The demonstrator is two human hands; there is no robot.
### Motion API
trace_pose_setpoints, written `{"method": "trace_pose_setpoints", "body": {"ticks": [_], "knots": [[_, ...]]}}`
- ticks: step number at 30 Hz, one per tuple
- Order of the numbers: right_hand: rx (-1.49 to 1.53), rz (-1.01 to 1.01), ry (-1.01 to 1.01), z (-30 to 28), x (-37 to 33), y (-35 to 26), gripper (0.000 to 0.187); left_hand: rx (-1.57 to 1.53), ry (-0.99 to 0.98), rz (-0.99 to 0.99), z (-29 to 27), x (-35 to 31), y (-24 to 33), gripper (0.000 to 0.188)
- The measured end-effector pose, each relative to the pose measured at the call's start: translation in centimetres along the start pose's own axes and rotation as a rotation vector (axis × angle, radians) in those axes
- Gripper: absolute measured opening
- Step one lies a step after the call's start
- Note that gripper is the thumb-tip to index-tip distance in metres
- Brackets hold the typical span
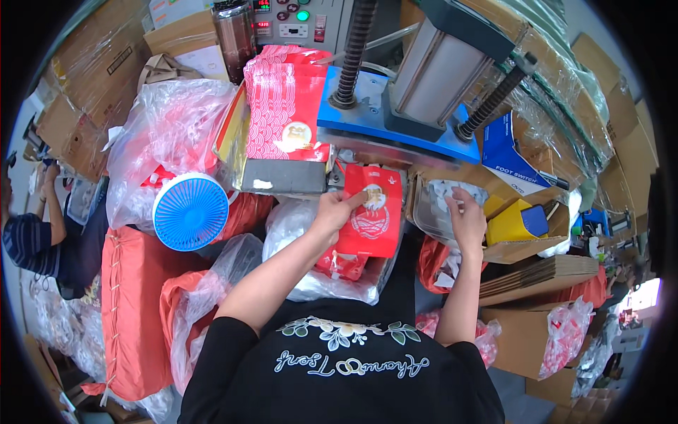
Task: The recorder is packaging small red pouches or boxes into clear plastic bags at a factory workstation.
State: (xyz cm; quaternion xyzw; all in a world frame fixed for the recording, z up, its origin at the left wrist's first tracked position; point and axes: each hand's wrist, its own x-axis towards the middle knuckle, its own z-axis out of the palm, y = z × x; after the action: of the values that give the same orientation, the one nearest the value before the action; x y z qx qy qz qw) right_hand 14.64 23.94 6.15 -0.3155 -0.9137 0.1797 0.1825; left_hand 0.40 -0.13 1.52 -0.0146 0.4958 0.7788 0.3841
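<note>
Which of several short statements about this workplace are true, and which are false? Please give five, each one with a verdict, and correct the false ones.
1. The left hand holds a red packet. True.
2. A blue fan is to the left of this packet. True.
3. The right hand grips the fan. False: it is at the clear container, which has pale pieces inside.
4. Two dark springs rise from the blue plate. True.
5. The black shirt is completely plain. False: it has flowers and lettering.
</note>
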Motion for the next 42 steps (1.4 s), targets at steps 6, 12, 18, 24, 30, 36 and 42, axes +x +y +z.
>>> {"method": "trace_pose_setpoints", "body": {"ticks": [6,12,18,24,30,36,42], "knots": [[-0.093,-0.221,0.018,4.6,-0.7,0.7,0.024,0.468,-0.023,0.142,-2.4,1.9,1.4,0.025],[0.319,-0.266,-0.035,5.0,-0.1,0.5,0.018,1.512,0.45,0.824,-9.9,3.3,6.5,0.081],[0.718,-0.029,-0.128,4.1,-0.2,1.4,0.024,1.444,0.437,1.007,-12.4,-2.7,3.6,0.022],[0.725,-0.173,-0.182,1.1,-2.5,-5.9,0.02,0.73,0.108,0.675,-7.0,-5.5,4.3,0.012],[0.565,-0.395,-0.493,0.5,-4.0,-10.1,0.021,0.799,-0.044,0.502,-6.4,-6.0,-2.3,0.016],[0.928,-0.174,-0.535,3.5,-3.5,-7.9,0.02,0.806,-0.137,0.332,-6.1,-4.3,-3.4,0.021],[0.662,-0.312,-0.538,1.1,-2.1,-5.7,0.021,0.829,-0.062,0.532,-5.5,-3.2,-3.7,0.021]]}}
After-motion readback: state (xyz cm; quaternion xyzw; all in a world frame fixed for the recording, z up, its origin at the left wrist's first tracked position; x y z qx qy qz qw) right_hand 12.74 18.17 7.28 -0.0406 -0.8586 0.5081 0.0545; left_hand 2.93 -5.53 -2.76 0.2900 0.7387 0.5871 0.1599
